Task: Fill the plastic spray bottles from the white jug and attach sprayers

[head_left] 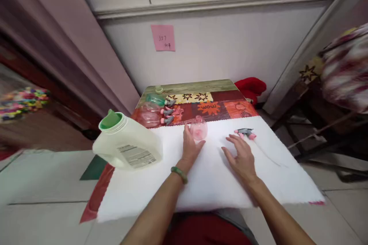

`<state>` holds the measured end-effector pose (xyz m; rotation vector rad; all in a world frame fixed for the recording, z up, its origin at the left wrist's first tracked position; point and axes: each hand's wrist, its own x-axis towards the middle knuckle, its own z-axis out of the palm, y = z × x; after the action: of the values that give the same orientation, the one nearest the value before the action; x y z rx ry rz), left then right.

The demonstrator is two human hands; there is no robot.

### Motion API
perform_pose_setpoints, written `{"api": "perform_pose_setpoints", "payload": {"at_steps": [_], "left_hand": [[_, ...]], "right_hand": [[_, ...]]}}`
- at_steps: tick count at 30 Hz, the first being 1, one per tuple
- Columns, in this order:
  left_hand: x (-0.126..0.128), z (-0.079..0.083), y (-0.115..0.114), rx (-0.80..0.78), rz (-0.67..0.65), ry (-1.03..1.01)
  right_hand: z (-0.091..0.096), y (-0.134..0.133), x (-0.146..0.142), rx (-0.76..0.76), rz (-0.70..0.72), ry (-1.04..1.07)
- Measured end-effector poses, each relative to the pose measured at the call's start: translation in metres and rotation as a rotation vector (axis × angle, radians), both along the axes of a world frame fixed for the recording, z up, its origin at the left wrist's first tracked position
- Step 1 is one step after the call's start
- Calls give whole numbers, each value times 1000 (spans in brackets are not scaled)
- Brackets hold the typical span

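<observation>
Table (192, 88) – white cloth (212, 187) over its near part, jug (135, 143) standing at left. Right hand (241, 157) open, fingers spread, near sprayer. Left hand (190, 146) at bottle's left side – can't tell if gripping. Bottle (199, 128) upright mid-cloth, sprayer (245, 133) lying to its right.

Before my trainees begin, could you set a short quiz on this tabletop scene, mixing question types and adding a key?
1. Multiple choice: which is nearer the upright pink bottle?
a) the left hand
b) the right hand

2. True or false: the grey-and-pink spray trigger is fitted onto that bottle.

3. Fill in: the spout at the mouth of the pale plastic jug is ____.

Key:
1. a
2. False; the trigger lies apart on the white cloth, near the right hand.
3. green
</observation>
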<state>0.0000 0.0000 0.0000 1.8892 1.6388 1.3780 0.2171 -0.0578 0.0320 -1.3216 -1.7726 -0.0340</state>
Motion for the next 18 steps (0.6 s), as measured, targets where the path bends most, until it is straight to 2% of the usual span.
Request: {"api": "perform_pose_setpoints", "payload": {"at_steps": [4,6,8,10,12,15,18], "left_hand": [[-8,19,-43,52,-27,33],[-20,30,-75,120,-66,66],[-38,43,-110,169,-51,82],[-63,55,-138,189,82,62],[-94,66,-155,223,272,3],[-146,84,-163,345,536,-177],[-193,95,-161,341,720,-335]], "right_hand": [[5,-12,-38,-19,167,87],[8,-20,-59,-67,293,159],[12,-26,-82,-134,435,246],[17,-28,-108,-204,558,352],[24,-25,-138,-294,644,470],[33,-12,-188,-483,667,622],[37,2,-233,-641,628,684]]}}
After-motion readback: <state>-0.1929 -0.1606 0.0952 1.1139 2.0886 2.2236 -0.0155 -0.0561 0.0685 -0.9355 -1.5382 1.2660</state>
